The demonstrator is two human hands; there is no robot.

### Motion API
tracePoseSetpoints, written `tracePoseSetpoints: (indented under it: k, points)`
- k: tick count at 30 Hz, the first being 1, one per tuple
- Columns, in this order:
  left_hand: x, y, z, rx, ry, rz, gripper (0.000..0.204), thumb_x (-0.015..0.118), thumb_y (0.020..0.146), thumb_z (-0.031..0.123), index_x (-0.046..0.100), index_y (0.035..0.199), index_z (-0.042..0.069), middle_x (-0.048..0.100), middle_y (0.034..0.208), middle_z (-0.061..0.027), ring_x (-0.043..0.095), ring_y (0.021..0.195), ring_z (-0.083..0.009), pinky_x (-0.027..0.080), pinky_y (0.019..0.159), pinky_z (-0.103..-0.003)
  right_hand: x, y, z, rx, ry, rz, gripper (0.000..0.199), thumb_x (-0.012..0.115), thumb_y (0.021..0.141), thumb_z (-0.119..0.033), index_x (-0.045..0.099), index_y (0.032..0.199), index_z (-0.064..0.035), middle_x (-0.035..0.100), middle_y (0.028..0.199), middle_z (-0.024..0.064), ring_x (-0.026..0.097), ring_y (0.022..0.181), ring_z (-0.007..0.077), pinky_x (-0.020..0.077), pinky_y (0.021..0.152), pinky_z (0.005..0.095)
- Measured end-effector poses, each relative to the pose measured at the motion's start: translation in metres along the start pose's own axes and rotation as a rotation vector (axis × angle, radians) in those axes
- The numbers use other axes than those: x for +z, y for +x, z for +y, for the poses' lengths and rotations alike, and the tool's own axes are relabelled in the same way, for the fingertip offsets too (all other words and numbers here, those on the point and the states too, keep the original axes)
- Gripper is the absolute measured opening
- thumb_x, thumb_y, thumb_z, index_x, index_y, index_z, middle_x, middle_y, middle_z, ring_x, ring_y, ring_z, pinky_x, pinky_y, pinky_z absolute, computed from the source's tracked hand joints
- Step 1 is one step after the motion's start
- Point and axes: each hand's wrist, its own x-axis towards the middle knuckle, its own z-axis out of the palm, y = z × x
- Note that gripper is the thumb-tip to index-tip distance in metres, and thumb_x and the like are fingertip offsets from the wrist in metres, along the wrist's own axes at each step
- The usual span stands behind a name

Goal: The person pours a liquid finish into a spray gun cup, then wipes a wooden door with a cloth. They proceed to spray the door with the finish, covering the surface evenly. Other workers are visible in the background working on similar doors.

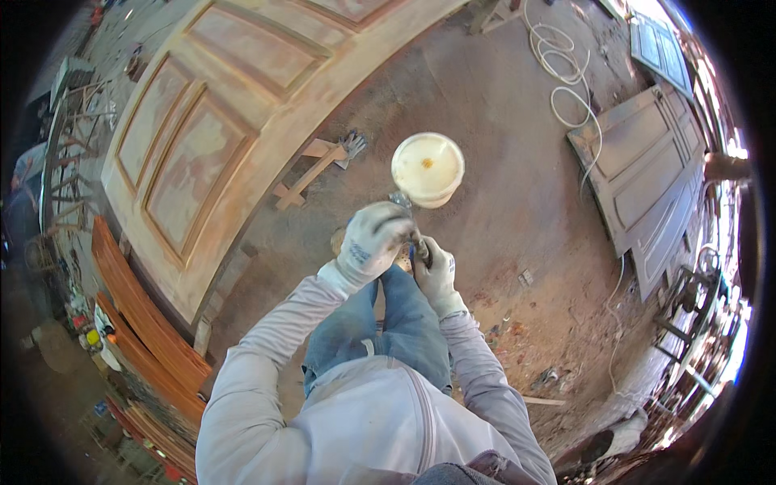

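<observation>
White work gloves cover both hands, which meet in front of my legs. My left hand (374, 242) is curled over a small metallic tool (400, 200) whose shiny end sticks out past the fingers. Just to the right and a little nearer, my right hand (436, 273) is closed round a dark part of what seems to be the same tool. The gloves hide most of it, so its exact kind cannot be made out. Right beyond the hands stands a white bucket (428, 196) on the floor, with a yellowish patch in the middle of its pale top.
A large panelled wooden door (267, 121) lies raised at the left, above a wooden stand (311, 174). Glossy brown boards (141, 299) are nearer on that side. A pale hose (558, 56) coils at the far right, running past grey door panels (647, 166).
</observation>
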Motion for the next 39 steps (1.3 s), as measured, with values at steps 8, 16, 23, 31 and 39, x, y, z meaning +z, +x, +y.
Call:
tracePoseSetpoints:
  k: [8,16,23,31,39]
  points:
    - [-0.102,-0.084,0.074,-0.853,-0.614,0.465,0.065,0.075,0.085,-0.002,0.046,0.142,0.006,0.057,0.127,-0.0094,0.06,0.103,-0.0176,0.054,0.088,-0.032,0.014,-0.009,-0.147,-0.246,0.35,0.052,0.016,0.062,0.095,-0.006,0.07,0.108,-0.0016,0.063,0.069,0.0134,0.059,0.057,0.0152,0.0465,0.059,0.0307]
    - [-0.226,-0.208,0.079,-0.952,-0.784,0.615,0.062,0.071,0.094,0.009,0.043,0.149,0.008,0.057,0.137,-0.0084,0.06,0.114,-0.0148,0.052,0.096,-0.03,0.135,-0.083,-0.261,-0.158,0.457,-0.105,0.017,0.065,0.095,-0.006,0.07,0.108,0.0033,0.059,0.067,0.0026,0.048,0.065,0.0054,0.0437,0.058,0.0278]
    - [-0.311,-0.337,0.057,-1.075,-0.583,0.734,0.11,0.082,0.085,0.041,0.011,0.16,0.002,0.036,0.154,-0.0247,0.042,0.142,-0.0366,0.04,0.114,-0.043,0.303,-0.198,-0.305,-0.352,0.563,-0.412,0.015,0.06,0.09,-0.004,0.065,0.101,0.004,0.061,0.065,0.0063,0.053,0.061,0.0081,0.0448,0.056,0.0335]
    - [-0.347,-0.495,0.034,-1.352,-0.788,1.125,0.084,0.068,0.095,0.022,0.015,0.159,0.005,0.049,0.138,-0.0161,0.054,0.118,-0.0236,0.049,0.097,-0.036,0.42,-0.251,-0.327,-0.828,-0.168,-0.966,0.038,0.062,0.088,-0.028,0.06,0.113,-0.0001,0.067,0.077,0.0194,0.066,0.069,0.0387,0.0523,0.065,0.0488]
    - [-0.397,-0.57,0.027,-1.318,-0.533,1.273,0.068,0.048,0.095,0.002,0.021,0.157,0.004,0.047,0.141,-0.0118,0.048,0.126,-0.0218,0.041,0.105,-0.033,0.474,-0.209,-0.418,-1.077,-0.483,-1.012,0.06,0.064,0.09,-0.049,0.058,0.126,-0.0019,0.064,0.107,0.0153,0.064,0.097,0.0339,0.0502,0.081,0.0475]
